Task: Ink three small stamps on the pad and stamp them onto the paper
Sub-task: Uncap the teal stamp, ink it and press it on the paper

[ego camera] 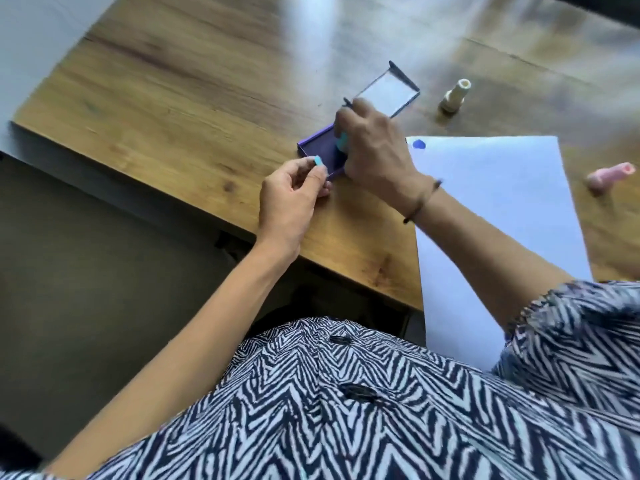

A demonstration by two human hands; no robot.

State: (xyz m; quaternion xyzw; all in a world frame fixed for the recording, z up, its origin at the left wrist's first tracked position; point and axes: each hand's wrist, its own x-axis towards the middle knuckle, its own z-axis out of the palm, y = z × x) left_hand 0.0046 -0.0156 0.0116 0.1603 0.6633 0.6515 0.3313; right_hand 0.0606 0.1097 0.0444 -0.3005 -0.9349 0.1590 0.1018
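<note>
Three little stamps are in play, and only one is being worked right now: the teal plastic stamp (pixel 343 139), pinched in the right hand (pixel 375 152) and pressed face-down onto the purple rectangular ink pad (pixel 317 150). The fingers are curled tight around it, so most of the stamp is hidden. My read is the grip sits low near the base so the face lands flat on the ink.

The left hand (pixel 289 199) sits at about 7 o'clock from the pad, right at its near corner. Its thumb and forefinger are closed on a small teal cap-like piece (pixel 318 162), probably that stamp's cover, though it's too blurry to swear to. The other fingers are loosely curled. Holding it there keeps it handy for snapping back on.

The pad's clear hinged lid (pixel 388 93) is flipped open toward 1 o'clock, out of the way. The white sheet of paper (pixel 491 202) lies at 4 o'clock from the pad, close enough that going from ink to paper is just a short swing. It already has one blue blot (pixel 419 144) at its far-left corner, so I'd guess one print is done.

The cream stamp (pixel 455 95) stands upright at 2 o'clock from the pad, and the pink stamp (pixel 611 174) lies on its side at 3 o'clock past the paper, on the wooden table (pixel 173 109).
</note>
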